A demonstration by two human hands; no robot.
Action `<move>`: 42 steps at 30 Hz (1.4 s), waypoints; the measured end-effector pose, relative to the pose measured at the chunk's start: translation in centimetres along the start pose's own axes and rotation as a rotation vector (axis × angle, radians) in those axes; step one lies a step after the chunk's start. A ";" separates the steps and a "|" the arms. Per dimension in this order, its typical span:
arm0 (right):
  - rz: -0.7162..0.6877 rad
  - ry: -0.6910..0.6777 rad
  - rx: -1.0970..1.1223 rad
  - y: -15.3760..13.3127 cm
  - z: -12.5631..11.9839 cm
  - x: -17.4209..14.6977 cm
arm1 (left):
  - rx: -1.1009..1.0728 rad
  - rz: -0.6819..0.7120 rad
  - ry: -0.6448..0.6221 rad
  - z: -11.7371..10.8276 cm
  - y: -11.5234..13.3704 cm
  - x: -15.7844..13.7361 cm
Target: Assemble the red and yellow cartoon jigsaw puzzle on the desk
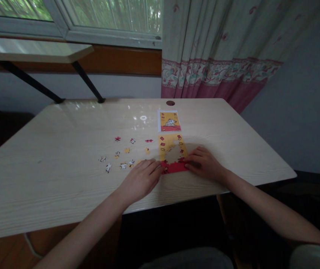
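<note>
A partly assembled jigsaw puzzle [173,168] lies flat on the table, with a yellow upper border, a red bottom strip and a gap in its middle. My left hand [143,177] is at its lower left corner, fingers curled together against the red edge. At the lower right edge, my right hand [204,162] has its fingertips pressed on the red part. Left of the puzzle lie several loose pieces, among them a red piece [149,141], a yellow piece [127,150] and a white piece [108,167]. My left hand partly covers some yellow ones.
Just beyond the puzzle lies a reference picture card [170,122] of a white animal on yellow and red. The pale wooden table [64,160] has a cable hole [170,103] near its back edge. A raised shelf [36,50] stands at back left; a curtain [204,67] hangs behind.
</note>
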State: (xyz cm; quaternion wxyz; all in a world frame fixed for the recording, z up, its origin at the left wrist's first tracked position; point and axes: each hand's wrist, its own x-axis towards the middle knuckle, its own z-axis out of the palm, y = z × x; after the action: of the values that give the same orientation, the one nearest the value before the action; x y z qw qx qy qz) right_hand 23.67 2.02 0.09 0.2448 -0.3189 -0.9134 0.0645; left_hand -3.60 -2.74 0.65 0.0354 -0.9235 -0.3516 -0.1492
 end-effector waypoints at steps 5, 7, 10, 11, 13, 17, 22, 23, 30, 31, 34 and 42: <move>0.010 -0.007 0.015 0.0 0.0 0.0 | -0.022 -0.002 0.009 0.3 0.0 -0.2; 0.023 -0.014 0.026 0.0 0.0 0.1 | -0.047 -0.010 0.016 0.3 -0.1 -0.1; 0.060 -0.006 0.032 0.2 0.0 0.1 | -0.090 -0.078 0.046 -0.3 -1.2 0.1; 0.072 0.003 0.031 0.2 0.1 0.1 | -0.098 -0.123 0.055 -0.7 -1.8 0.1; 0.086 0.021 0.030 0.3 0.1 0.1 | -0.088 -0.248 0.070 -1.7 -3.7 -0.1; 0.104 0.055 0.041 0.5 0.2 0.2 | 0.000 -0.513 0.004 -3.6 -8.8 -1.5; 0.124 0.065 0.058 0.6 0.1 0.2 | 0.062 -0.717 -0.105 -4.4 -13.9 -3.4; 0.127 0.062 0.061 0.6 0.1 0.2 | 0.059 -0.740 -0.126 -4.4 -14.4 -3.5; 0.142 0.067 0.077 0.5 0.1 0.3 | 0.009 -0.719 -0.200 -3.5 -15.5 -2.7; 0.143 0.068 0.074 0.5 0.0 0.3 | 0.021 -0.703 -0.196 -3.4 -15.5 -2.6; 0.142 0.073 0.064 0.4 0.0 0.3 | 0.043 -0.659 -0.153 -3.3 -15.5 -2.8; 0.142 0.067 0.068 0.4 0.0 0.3 | -0.077 -0.717 -0.080 -2.9 -15.8 -3.0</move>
State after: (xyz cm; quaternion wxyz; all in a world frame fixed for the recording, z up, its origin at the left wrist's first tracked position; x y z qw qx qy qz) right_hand 23.65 2.50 0.09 0.2807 -0.3764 -0.8770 0.1022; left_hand -16.91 6.68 1.85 -0.0678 -0.7473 -0.6483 -0.1288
